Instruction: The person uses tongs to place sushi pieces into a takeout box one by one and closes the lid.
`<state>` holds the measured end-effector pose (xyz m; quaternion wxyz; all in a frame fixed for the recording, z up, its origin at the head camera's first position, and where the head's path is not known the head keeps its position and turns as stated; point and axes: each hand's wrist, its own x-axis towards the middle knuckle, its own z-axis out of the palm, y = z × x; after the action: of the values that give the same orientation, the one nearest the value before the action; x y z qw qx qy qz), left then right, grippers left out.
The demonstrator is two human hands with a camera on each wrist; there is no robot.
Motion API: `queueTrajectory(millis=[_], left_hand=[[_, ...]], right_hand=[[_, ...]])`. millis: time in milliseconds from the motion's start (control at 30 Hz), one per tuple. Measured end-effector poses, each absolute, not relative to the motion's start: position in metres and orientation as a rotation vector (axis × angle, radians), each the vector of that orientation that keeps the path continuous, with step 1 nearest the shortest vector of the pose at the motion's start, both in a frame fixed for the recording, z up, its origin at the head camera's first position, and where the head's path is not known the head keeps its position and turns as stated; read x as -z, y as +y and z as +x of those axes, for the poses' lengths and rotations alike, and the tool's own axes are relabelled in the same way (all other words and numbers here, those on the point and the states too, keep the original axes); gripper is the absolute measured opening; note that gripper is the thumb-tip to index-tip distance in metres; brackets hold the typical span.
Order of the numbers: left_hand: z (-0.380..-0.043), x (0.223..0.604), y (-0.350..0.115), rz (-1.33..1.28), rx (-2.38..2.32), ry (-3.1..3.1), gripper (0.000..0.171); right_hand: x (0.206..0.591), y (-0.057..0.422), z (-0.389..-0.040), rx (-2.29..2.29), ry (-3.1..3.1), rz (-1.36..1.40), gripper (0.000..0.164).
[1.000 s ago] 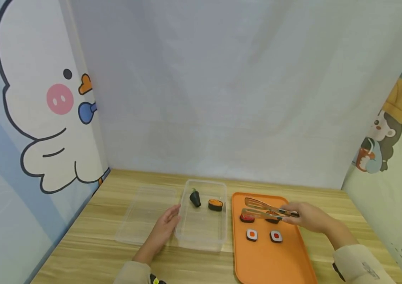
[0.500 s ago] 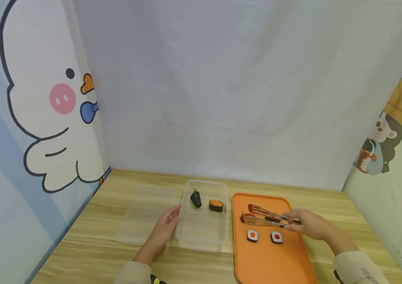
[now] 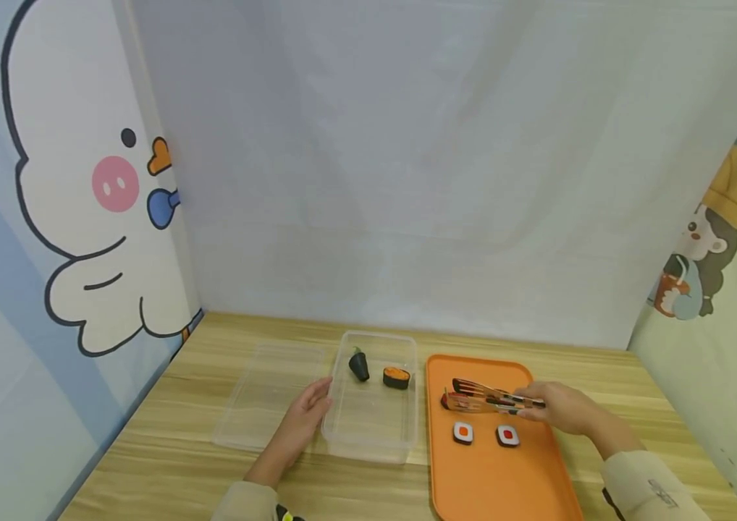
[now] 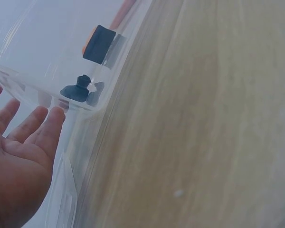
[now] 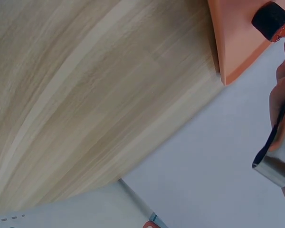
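Note:
My right hand (image 3: 560, 407) holds metal tongs (image 3: 482, 387) over the orange tray (image 3: 502, 481). Their ends lie around or above a red-topped sushi piece (image 3: 445, 399), partly hidden; I cannot tell if they touch it. Behind the tongs another dark sushi piece, mostly covered, shows in the right wrist view as a black roll (image 5: 270, 20) with red topping. Two white-rimmed sushi rolls, one orange-centred (image 3: 462, 433) and one red-centred (image 3: 507, 435), sit nearer. The fingers of my left hand (image 3: 300, 420) rest at the left side of a clear plastic box (image 3: 368, 434).
Inside the box lie a dark cone-shaped piece (image 3: 358, 365) with a green tip and an orange-topped sushi piece (image 3: 396, 377). A clear lid (image 3: 258, 398) lies flat left of the box. Behind the wooden table (image 3: 166, 463) hangs a pale curtain (image 3: 401, 181).
My right hand has lowered the tongs toward the red-topped sushi piece, and their arms stand a little closer together. The left hand has stayed by the box.

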<state>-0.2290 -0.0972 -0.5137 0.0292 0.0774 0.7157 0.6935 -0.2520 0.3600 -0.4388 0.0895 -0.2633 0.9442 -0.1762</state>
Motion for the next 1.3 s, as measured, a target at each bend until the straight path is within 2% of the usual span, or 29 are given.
queueTrajectory(millis=[500, 867, 1300], left_hand=[[-0.230, 0.514, -0.097, 0.233, -2.166, 2.179, 0.046], [-0.231, 0.518, -0.099, 0.274, -2.141, 2.200, 0.046], [-0.234, 0.519, -0.098, 0.263, -2.125, 2.218, 0.046]], right_hand=[[0.443, 0.358, -0.252, 0.504, 2.839, -0.757, 0.047], [0.422, 0.353, -0.248, 0.609, 2.874, -0.716, 0.049], [0.397, 0.343, -0.250, 0.578, 2.919, -0.839, 0.044]])
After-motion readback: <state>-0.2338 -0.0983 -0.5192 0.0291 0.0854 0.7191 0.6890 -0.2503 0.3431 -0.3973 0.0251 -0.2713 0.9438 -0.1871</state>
